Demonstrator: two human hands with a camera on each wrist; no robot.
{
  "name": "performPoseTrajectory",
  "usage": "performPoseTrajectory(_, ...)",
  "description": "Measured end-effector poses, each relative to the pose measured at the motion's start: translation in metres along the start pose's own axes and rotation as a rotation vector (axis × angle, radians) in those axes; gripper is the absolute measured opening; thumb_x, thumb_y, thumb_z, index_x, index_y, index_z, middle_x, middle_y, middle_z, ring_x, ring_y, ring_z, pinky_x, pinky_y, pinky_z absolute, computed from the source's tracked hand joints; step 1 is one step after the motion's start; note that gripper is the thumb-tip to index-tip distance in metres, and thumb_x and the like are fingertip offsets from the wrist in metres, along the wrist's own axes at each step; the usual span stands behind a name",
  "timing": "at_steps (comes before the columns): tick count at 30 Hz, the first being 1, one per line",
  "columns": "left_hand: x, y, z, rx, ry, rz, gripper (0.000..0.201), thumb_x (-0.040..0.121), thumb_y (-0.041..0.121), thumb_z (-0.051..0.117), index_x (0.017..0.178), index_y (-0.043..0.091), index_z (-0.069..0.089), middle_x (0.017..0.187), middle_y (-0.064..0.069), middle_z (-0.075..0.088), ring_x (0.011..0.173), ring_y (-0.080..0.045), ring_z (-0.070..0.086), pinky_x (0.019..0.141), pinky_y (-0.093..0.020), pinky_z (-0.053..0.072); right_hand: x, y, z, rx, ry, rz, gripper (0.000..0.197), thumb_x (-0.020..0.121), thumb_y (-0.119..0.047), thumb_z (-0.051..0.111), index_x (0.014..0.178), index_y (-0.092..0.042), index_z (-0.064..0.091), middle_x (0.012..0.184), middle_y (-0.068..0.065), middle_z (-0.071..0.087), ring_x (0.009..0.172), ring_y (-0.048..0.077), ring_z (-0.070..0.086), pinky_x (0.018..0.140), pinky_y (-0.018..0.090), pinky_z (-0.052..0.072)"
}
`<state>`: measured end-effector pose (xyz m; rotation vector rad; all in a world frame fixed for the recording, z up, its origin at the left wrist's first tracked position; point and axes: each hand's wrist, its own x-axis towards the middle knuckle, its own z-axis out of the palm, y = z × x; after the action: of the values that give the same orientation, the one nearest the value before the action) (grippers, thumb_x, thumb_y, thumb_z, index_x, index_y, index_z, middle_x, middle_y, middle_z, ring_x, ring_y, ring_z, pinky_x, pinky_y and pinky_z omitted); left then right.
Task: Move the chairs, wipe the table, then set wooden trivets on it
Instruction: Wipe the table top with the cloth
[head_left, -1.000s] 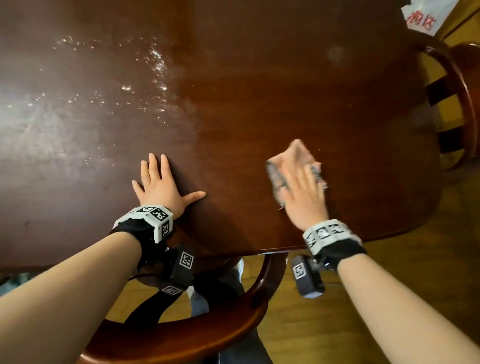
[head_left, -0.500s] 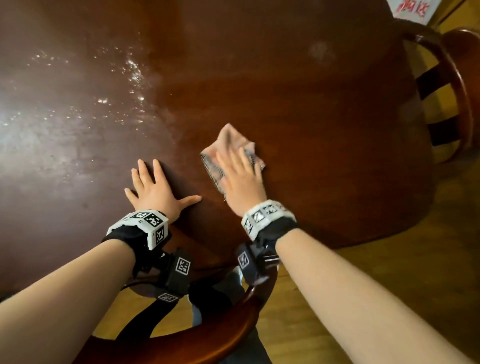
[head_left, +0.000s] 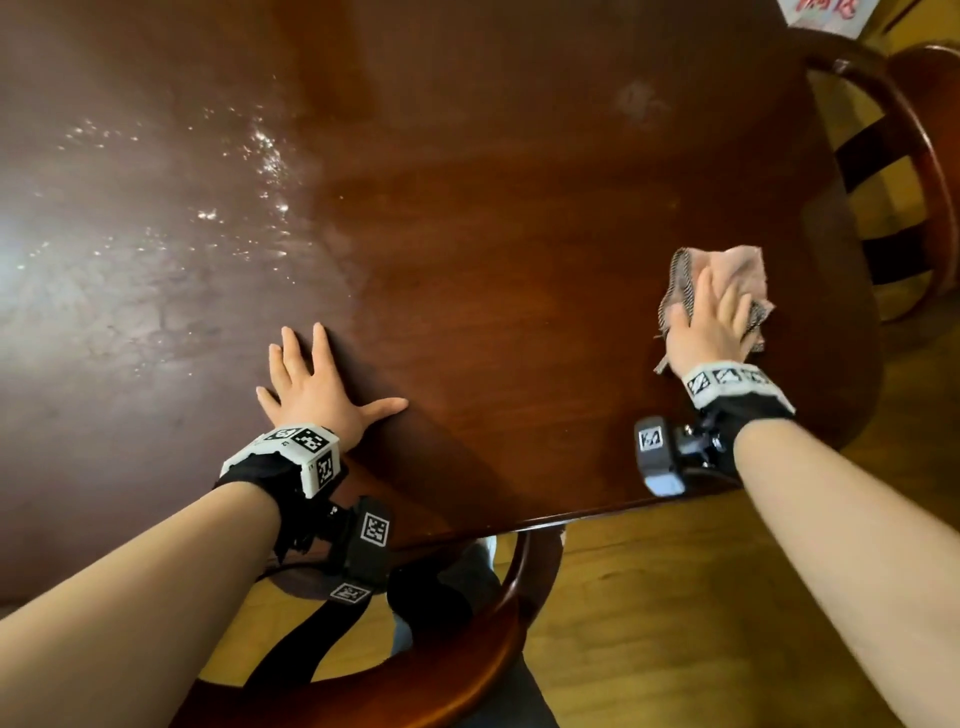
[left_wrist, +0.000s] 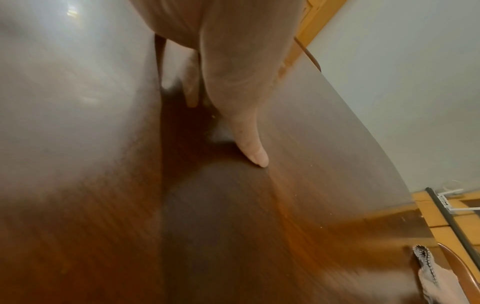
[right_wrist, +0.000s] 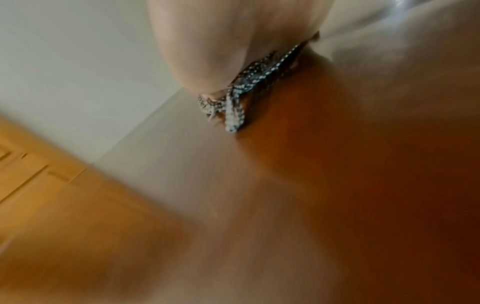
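The dark brown wooden table (head_left: 493, 218) fills most of the head view. My left hand (head_left: 317, 384) lies flat on it near the front edge, fingers spread; in the left wrist view its thumb (left_wrist: 249, 133) touches the wood. My right hand (head_left: 711, 317) presses straight fingers on a pink cloth (head_left: 737, 270) with a dark stitched hem, close to the table's right edge. The cloth's hem (right_wrist: 233, 98) pokes out from under the palm in the blurred right wrist view, and the cloth (left_wrist: 426, 265) also shows at the lower right of the left wrist view. No trivets are in view.
A curved wooden chair back (head_left: 467, 649) sits right below the table's front edge, by my legs. Another chair (head_left: 914, 182) stands off the right edge. White paper with red print (head_left: 826, 13) lies at the far right corner. Droplets (head_left: 260, 150) glisten far left. The floor (head_left: 675, 597) is yellow wood.
My right hand slid the cloth left to beside my left hand, then swept it far right to the table's right edge. The left hand stayed flat in place.
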<state>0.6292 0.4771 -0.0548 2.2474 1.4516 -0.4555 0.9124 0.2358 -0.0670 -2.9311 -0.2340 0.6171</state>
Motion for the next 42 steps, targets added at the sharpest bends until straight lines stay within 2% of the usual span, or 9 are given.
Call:
performPoseTrajectory(3,0.001,-0.004,0.005,-0.011,0.029,0.015,0.127,0.057,0.075,0.067,0.151,0.026,-0.003,0.160,-0.005,-0.011,0.147,-0.027,-0.009,0.117,-0.055,0.007,0.045,-0.037,-0.020,0.008,-0.019,0.068,0.058,0.101,-0.041,0.024,0.152,-0.034,-0.002,0.161,0.000,-0.011,0.148,0.024,-0.012,0.118,0.054,-0.004)
performPoseTrajectory(7,0.004,-0.010,0.011,-0.018,0.053,0.031,0.126,0.057,0.078,0.063,0.151,0.028,-0.005,0.159,-0.005,-0.012,0.147,-0.026,-0.011,0.117,-0.055,0.002,0.057,-0.107,-0.010,-0.026,-0.088,-0.117,0.060,0.099,-0.039,0.029,0.152,-0.037,-0.001,0.161,0.000,-0.011,0.147,0.027,-0.013,0.117,0.056,-0.003)
performPoseTrajectory(11,0.002,-0.010,0.011,-0.017,0.049,0.049,0.125,0.058,0.079,0.061,0.151,0.027,-0.005,0.159,-0.005,-0.013,0.147,-0.026,-0.011,0.116,-0.055,0.002,-0.041,-0.168,0.046,-0.044,-0.039,-0.456,0.071,0.097,-0.029,0.039,0.151,-0.034,-0.007,0.161,0.000,-0.002,0.149,0.025,-0.003,0.116,0.054,0.003)
performPoseTrajectory(16,-0.001,-0.021,0.007,-0.011,0.032,0.151,0.119,0.066,0.075,0.061,0.152,0.023,-0.003,0.160,-0.005,-0.011,0.147,-0.025,-0.010,0.117,-0.054,0.003,-0.162,-0.150,0.098,-0.122,-0.144,-0.641,0.060,0.101,-0.033,0.031,0.150,-0.041,-0.002,0.159,-0.015,-0.008,0.147,0.013,-0.013,0.117,0.043,-0.008)
performPoseTrajectory(21,-0.015,-0.067,0.001,-0.026,-0.020,0.313,0.110,0.072,0.067,0.062,0.152,0.020,0.002,0.160,-0.005,-0.008,0.148,-0.023,-0.008,0.119,-0.047,0.005,-0.191,-0.065,0.092,-0.095,-0.060,-0.426,0.066,0.102,-0.035,0.026,0.140,-0.047,-0.026,0.159,-0.011,-0.014,0.147,0.015,-0.015,0.119,0.045,-0.003)
performPoseTrajectory(26,-0.031,-0.112,0.001,0.034,-0.014,0.390,0.104,0.077,0.064,0.059,0.152,0.018,0.004,0.160,-0.006,-0.008,0.148,-0.023,-0.008,0.119,-0.046,0.005,-0.181,-0.039,0.085,-0.006,-0.023,0.041,0.055,0.102,-0.042,0.018,0.151,-0.036,-0.006,0.161,0.000,-0.010,0.148,0.022,-0.012,0.119,0.053,-0.001)
performPoseTrajectory(30,-0.035,-0.122,0.005,0.035,-0.001,0.410,0.101,0.079,0.064,0.057,0.152,0.017,0.005,0.160,-0.006,-0.007,0.148,-0.023,-0.008,0.119,-0.047,0.004,-0.238,-0.117,0.122,-0.063,-0.006,-0.192,0.061,0.100,-0.032,0.029,0.151,-0.034,-0.004,0.161,0.002,-0.010,0.148,0.026,-0.009,0.115,0.061,0.005)
performPoseTrajectory(35,-0.030,-0.122,0.005,0.030,0.018,0.404,0.107,0.073,0.065,0.062,0.152,0.018,0.007,0.160,-0.005,-0.005,0.148,-0.022,-0.007,0.119,-0.048,0.003,-0.280,-0.123,0.138,-0.088,-0.158,-0.525,0.058,0.102,-0.035,0.023,0.149,-0.043,-0.011,0.153,-0.018,-0.023,0.145,0.012,-0.020,0.117,0.044,-0.009)
performPoseTrajectory(42,-0.028,-0.122,0.006,0.049,0.014,0.391,0.110,0.073,0.071,0.056,0.152,0.018,0.001,0.160,-0.003,-0.010,0.147,-0.019,-0.011,0.119,-0.047,0.000,-0.196,-0.025,0.091,-0.036,-0.039,-0.107,0.054,0.101,-0.042,0.016,0.150,-0.040,-0.008,0.160,-0.004,-0.014,0.147,0.018,-0.014,0.119,0.053,-0.003)
